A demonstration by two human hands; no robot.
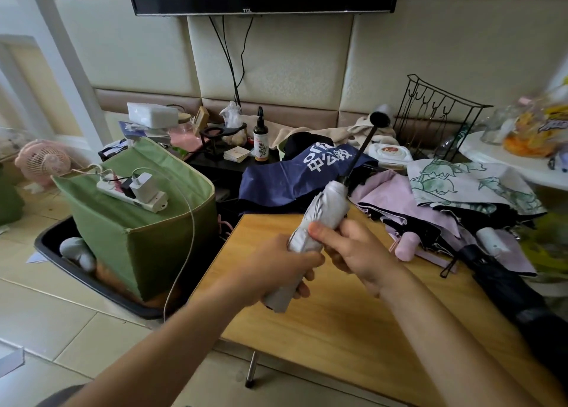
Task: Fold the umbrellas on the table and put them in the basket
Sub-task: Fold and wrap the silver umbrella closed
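I hold a light grey umbrella [325, 210] rolled into a tight bundle above the wooden table [338, 329]. Its black shaft sticks up and to the right, ending in a round black handle [378, 118]. My left hand [282, 271] grips the lower end of the bundle. My right hand [353, 250] grips its middle, thumb across the fabric. On the table behind lie a navy umbrella with white lettering [295, 176], a pink one [408, 210], a floral white one [470, 182] and a black one [504, 283]. A black basket [92, 279] sits on the floor at left, holding a grey umbrella [78, 253].
A green fabric box [147, 234] stands in the basket, with a power strip and charger [135, 191] on top and a cable hanging down. A black wire rack [436, 114], a bottle [260, 139] and clutter line the back. A pink fan [43, 160] sits far left.
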